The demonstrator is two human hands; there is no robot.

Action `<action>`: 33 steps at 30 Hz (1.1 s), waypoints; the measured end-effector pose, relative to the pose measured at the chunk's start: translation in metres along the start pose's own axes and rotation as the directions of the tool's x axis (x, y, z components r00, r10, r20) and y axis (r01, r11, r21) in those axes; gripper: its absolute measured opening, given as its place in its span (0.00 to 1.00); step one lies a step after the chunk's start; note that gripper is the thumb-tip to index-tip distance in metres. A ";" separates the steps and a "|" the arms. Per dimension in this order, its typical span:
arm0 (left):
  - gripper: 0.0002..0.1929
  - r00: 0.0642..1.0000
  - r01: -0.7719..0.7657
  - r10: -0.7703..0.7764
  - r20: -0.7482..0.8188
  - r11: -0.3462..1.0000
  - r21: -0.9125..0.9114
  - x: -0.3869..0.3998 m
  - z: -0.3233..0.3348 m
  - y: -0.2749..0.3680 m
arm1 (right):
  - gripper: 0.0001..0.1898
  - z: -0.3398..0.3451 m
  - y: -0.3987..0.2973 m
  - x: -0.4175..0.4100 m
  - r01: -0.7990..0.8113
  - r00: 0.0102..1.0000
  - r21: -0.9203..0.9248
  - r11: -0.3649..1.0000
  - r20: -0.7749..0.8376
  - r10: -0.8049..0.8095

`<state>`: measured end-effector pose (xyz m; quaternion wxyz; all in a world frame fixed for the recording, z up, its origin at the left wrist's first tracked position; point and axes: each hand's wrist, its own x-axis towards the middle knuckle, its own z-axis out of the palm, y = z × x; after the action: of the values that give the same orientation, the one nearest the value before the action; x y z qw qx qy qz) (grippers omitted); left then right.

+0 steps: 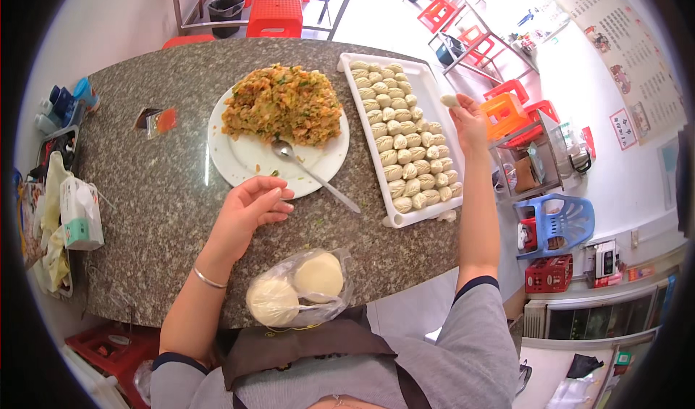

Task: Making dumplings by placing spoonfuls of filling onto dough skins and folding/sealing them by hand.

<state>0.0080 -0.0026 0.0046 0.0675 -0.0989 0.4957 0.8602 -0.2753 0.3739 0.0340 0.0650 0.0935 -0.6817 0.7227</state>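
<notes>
Between the thumb and fingers of my right hand point(468, 117) is a pleated dumpling point(449, 100), held over the right part of a white plastic tray point(384, 192). Rows of pleated dumplings point(402, 128) lie in that tray. My left hand point(259, 205), fingers curled and apart, hovers at the near edge of a white plate point(228, 159) with nothing in it. A mound of chopped filling point(282, 105) sits on the plate, and a metal spoon point(326, 183) rests across its rim. Nearer my body, two stacks of round dough wrappers point(318, 276) lie in clear plastic.
The speckled stone table point(163, 202) carries a small packet point(157, 121) at the left. A tissue pack point(81, 213) and bottles point(62, 105) stand along its left edge. Beyond the table are red stools point(275, 15); a blue plastic chair point(559, 224) stands at the right.
</notes>
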 end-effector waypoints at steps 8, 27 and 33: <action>0.11 1.000 0.017 -0.018 -0.008 1.000 -0.004 0.003 -0.005 -0.003 | 0.15 -0.008 0.032 0.013 -0.184 0.968 -0.327 0.927 0.101 0.228; 0.14 0.997 -0.034 0.027 0.077 0.996 0.085 -0.006 -0.007 0.000 | 0.12 0.025 -0.002 -0.044 0.057 0.991 -0.448 0.892 0.137 0.006; 0.15 0.984 -0.100 0.084 0.154 0.991 0.093 -0.008 -0.001 0.001 | 0.09 0.107 -0.042 -0.183 0.170 0.936 -0.412 0.895 0.350 -0.017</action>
<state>0.0153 -0.0041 0.0064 0.0695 -0.0076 0.5359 0.8414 -0.0825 0.2755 0.0393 0.0016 0.2323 -0.8213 0.5210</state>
